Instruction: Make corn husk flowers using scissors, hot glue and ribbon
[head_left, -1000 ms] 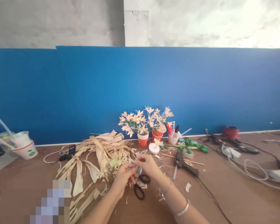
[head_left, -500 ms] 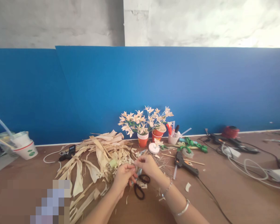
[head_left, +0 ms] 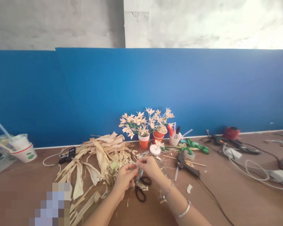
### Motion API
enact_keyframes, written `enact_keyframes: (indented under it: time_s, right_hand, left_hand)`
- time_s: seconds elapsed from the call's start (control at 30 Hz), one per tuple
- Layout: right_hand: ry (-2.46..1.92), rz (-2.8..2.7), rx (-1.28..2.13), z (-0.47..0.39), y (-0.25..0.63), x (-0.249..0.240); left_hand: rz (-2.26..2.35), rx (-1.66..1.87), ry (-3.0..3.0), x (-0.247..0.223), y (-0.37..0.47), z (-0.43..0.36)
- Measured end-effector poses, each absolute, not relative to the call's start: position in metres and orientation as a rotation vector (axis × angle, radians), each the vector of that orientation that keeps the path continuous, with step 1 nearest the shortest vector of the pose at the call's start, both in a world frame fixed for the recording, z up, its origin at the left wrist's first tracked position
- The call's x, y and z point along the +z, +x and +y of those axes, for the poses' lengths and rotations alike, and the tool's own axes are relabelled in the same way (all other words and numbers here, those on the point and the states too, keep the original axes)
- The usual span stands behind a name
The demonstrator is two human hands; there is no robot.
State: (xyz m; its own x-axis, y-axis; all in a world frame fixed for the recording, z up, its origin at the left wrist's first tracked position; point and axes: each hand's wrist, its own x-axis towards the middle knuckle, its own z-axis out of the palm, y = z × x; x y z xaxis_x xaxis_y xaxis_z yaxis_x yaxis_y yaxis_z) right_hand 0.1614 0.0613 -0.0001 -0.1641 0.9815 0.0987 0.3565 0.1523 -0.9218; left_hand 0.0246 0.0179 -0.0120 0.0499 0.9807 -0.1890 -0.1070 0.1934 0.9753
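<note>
My left hand and my right hand meet over the table, fingertips almost touching. Both are closed in a pinch; what lies between the fingers is too small to make out. Just below them lie scissors with black handles, their blades partly hidden by my hands. Behind and left of my left hand spreads a heap of dried corn husks, with cut scraps nearest the fingers. Thin wires lie beside my right hand. Pale husk flowers on green stems stand in red paper cups farther back.
A black glue gun with its cord lies to the right. A white round tape roll, green tape and a cup of pens sit behind. White cups stand far left; cables sprawl far right. A blue partition borders the table.
Both hands stay close together over the scissors, the left fingers shifting slightly up toward the right. The whole view has drifted a little; nothing else has visibly moved.
</note>
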Motion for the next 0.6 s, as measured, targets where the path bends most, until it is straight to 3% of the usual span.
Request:
enact_keyframes:
  time_s: [0.6]
  right_hand:
    - [-1.269, -1.658, 1.008, 0.0634, 0.1649, 0.002]
  left_hand:
    - [1.124, 1.081, 0.856, -0.0077, 0.026, 0.0156]
